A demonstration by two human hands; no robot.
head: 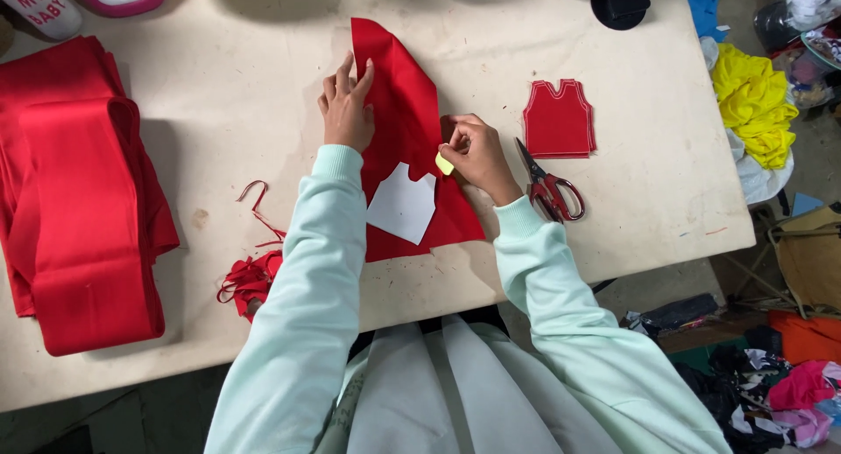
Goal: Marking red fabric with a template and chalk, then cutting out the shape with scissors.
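A piece of red fabric (406,112) lies flat on the beige table (219,156), running from the far middle toward me. My left hand (346,108) presses flat on its left edge, fingers together. My right hand (473,152) pinches a small yellow piece of chalk (444,163) against the fabric's right edge. A white paper pattern shaped like a tiny vest (403,204) rests on the fabric just below both hands.
Red-handled scissors (547,187) lie right of my right hand, beside a finished small red vest with white trim (559,119). A thick folded stack of red cloth (79,191) fills the left side. Red scraps (250,274) sit near the front edge. Yellow cloth (753,104) hangs off the right.
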